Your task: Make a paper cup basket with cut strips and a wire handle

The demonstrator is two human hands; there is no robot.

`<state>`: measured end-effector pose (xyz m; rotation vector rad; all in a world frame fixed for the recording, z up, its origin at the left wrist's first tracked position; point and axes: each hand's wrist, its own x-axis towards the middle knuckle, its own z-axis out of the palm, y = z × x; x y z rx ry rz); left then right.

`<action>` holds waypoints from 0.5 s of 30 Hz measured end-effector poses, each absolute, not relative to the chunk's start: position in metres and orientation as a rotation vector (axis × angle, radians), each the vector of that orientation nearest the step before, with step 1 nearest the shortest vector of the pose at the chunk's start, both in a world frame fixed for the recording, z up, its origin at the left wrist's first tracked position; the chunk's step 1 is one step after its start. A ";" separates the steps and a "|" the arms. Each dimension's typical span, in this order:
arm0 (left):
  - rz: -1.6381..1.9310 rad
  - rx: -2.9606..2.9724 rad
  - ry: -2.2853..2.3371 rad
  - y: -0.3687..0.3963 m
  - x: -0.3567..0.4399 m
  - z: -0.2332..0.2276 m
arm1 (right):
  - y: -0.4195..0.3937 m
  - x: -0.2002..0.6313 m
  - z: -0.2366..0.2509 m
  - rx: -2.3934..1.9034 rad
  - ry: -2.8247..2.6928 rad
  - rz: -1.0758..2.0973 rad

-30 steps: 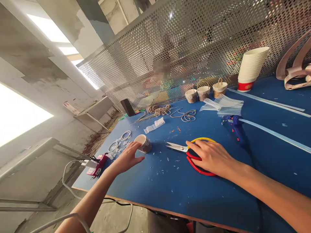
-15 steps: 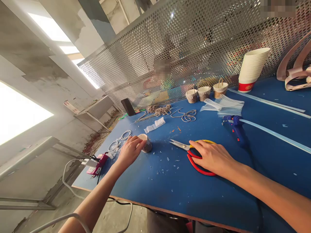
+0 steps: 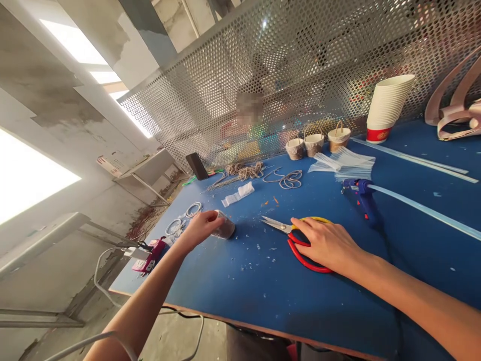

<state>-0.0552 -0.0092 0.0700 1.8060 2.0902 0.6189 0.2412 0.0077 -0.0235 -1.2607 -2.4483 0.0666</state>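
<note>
My left hand (image 3: 200,229) grips a small grey-brown paper cup (image 3: 224,228) by its rim, thumb and fingers closed on it. The cup is tilted, its side towards the right, low over the blue table. Over on the right, my right hand (image 3: 326,239) is closed over the handles of a pair of scissors (image 3: 280,224), one handle red and one yellow. Their blades point left and stand slightly apart. White scraps (image 3: 251,255) lie scattered between the hands. A strip of short white sticks (image 3: 238,194) lies just beyond the cup.
A blue glue gun (image 3: 363,195) with a long glue stick lies right. Behind it are white plastic ties (image 3: 343,163), small cup baskets (image 3: 314,145) and stacked paper cups (image 3: 390,108). Cord (image 3: 246,171), a phone (image 3: 197,166), white rings (image 3: 193,209) and a pink power strip (image 3: 150,256) lie left.
My left hand has tipped the cup over to the right, so its open top now faces my hand. My right hand stays on the scissors.
</note>
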 end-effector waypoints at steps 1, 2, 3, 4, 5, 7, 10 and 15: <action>0.598 1.799 2.048 -0.011 -0.056 0.071 | 0.008 0.241 -0.024 -1.254 -2.441 0.063; 0.579 1.793 2.006 -0.013 -0.057 0.072 | 0.008 0.241 -0.025 -1.248 -2.431 0.057; 0.572 1.783 1.969 -0.014 -0.057 0.074 | 0.008 0.241 -0.026 -1.239 -2.418 0.049; 0.568 1.778 1.942 -0.017 -0.058 0.075 | 0.008 0.241 -0.026 -1.226 -2.398 0.042; 0.575 1.767 1.911 -0.019 -0.058 0.076 | 0.008 0.240 -0.027 -1.203 -2.374 0.039; 0.633 1.700 1.812 -0.023 -0.057 0.077 | 0.006 0.239 -0.027 -1.107 -2.326 0.042; 0.795 1.497 1.583 -0.029 -0.053 0.077 | 0.001 0.237 -0.023 -0.890 -2.280 0.043; 0.950 1.240 1.401 -0.038 -0.043 0.076 | -0.010 0.232 -0.017 -0.641 -2.249 0.008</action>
